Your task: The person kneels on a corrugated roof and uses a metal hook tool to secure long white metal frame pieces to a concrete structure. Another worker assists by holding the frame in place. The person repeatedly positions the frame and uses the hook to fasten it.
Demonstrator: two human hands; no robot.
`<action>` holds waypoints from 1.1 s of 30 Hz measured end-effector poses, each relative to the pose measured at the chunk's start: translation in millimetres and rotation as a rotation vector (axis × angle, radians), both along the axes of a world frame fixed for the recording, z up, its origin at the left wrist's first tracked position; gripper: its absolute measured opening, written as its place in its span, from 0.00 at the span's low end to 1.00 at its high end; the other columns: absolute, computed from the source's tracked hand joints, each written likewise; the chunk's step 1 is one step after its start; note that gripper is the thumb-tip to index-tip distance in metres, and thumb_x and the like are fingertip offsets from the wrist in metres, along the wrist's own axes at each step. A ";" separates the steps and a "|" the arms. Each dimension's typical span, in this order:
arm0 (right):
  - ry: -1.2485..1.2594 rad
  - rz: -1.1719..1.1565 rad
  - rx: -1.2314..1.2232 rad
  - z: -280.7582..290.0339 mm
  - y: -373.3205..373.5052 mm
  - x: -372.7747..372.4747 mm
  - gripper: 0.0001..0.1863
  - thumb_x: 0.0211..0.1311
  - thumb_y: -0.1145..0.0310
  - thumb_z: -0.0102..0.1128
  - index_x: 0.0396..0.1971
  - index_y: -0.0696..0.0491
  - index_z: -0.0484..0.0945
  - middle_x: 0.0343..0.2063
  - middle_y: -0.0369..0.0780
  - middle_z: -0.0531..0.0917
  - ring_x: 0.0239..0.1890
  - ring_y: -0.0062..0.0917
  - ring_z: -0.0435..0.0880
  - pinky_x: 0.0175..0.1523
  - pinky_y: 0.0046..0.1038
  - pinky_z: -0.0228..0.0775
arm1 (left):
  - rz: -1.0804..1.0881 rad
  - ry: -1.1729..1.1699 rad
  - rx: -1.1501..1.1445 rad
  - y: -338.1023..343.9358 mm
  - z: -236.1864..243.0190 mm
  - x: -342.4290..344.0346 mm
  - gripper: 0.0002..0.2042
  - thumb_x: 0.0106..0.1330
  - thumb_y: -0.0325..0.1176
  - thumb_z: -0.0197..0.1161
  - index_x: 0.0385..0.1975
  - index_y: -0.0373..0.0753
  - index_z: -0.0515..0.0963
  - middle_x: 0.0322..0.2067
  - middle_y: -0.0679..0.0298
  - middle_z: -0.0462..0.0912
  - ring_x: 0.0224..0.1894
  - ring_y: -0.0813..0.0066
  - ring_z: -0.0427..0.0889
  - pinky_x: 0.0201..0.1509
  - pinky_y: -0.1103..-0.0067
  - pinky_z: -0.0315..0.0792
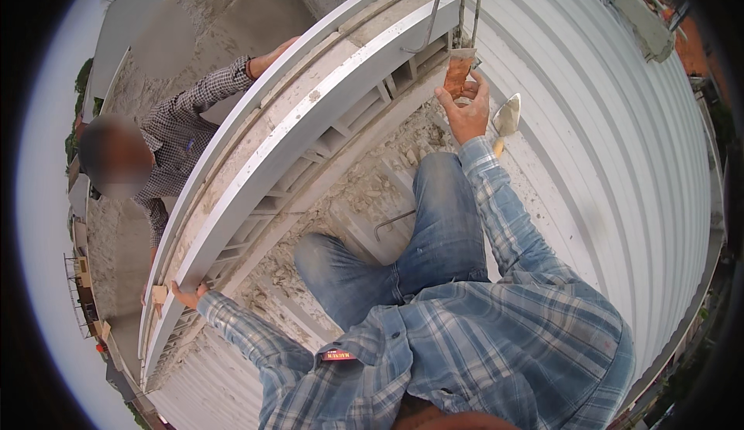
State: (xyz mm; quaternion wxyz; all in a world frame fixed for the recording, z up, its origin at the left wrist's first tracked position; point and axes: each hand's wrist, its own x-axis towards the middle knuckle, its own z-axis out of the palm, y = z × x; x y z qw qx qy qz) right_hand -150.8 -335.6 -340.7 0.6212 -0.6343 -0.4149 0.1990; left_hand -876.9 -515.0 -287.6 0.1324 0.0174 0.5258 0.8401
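Observation:
Far out to the left, my left hand (188, 295) grips the edge of a long white board (310, 108), one of two that flank the top of a low wall. Close beside those fingers, a small wooden block (160, 294) sits across the boards. My right hand (468, 112) pinches an orange piece of brick (458, 75) with grey mortar on it, up by the board's far end. Steel rods (463, 12) rise just behind the brick. To the right of this hand a trowel (508, 116) lies on the corrugated roofing.
Another person (182, 112) stands across the wall, a hand (271, 58) on the outer board. A bent steel bar (434, 15) hooks over the boards at the far end. Mortar rubble (364, 190) and a second bent bar (393, 222) lie by my knees. White corrugated roofing (612, 159) spreads right.

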 end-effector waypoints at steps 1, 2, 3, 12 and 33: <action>0.002 -0.022 0.028 4.0 10.8 -0.8 0.47 0.47 0.52 0.76 0.60 0.62 0.61 0.45 0.45 0.74 0.44 0.29 0.79 0.46 0.29 0.76 | 0.015 0.029 -0.012 0.8 -0.5 3.8 0.24 0.60 0.43 0.62 0.51 0.33 0.73 0.51 0.52 0.78 0.53 0.54 0.77 0.55 0.60 0.71; 0.003 -0.044 0.056 7.8 16.2 -2.9 0.47 0.46 0.52 0.77 0.60 0.62 0.61 0.45 0.45 0.74 0.44 0.29 0.79 0.46 0.28 0.76 | 0.029 0.057 -0.023 3.5 -2.1 8.2 0.24 0.60 0.43 0.62 0.51 0.33 0.73 0.51 0.52 0.78 0.53 0.54 0.77 0.56 0.60 0.71; 0.092 -0.045 0.105 15.6 18.6 -12.1 0.47 0.45 0.53 0.78 0.59 0.61 0.61 0.44 0.45 0.74 0.44 0.29 0.78 0.47 0.28 0.75 | 0.023 0.056 -0.015 1.6 -0.6 8.1 0.24 0.60 0.43 0.62 0.51 0.33 0.73 0.52 0.52 0.77 0.53 0.53 0.77 0.56 0.59 0.71; 0.356 0.292 0.015 49.9 15.0 -128.9 0.49 0.45 0.54 0.78 0.60 0.62 0.57 0.43 0.45 0.74 0.45 0.29 0.78 0.48 0.30 0.74 | -0.079 -0.093 0.082 -6.8 2.5 26.0 0.26 0.62 0.41 0.57 0.57 0.33 0.65 0.56 0.50 0.72 0.56 0.50 0.74 0.60 0.55 0.69; 0.514 0.300 -0.063 66.4 29.0 -142.5 0.45 0.54 0.64 0.72 0.64 0.62 0.52 0.47 0.48 0.72 0.49 0.34 0.78 0.51 0.38 0.77 | 0.238 -0.119 0.056 13.6 13.4 59.5 0.28 0.52 0.39 0.67 0.55 0.41 0.68 0.53 0.55 0.72 0.53 0.55 0.71 0.51 0.58 0.65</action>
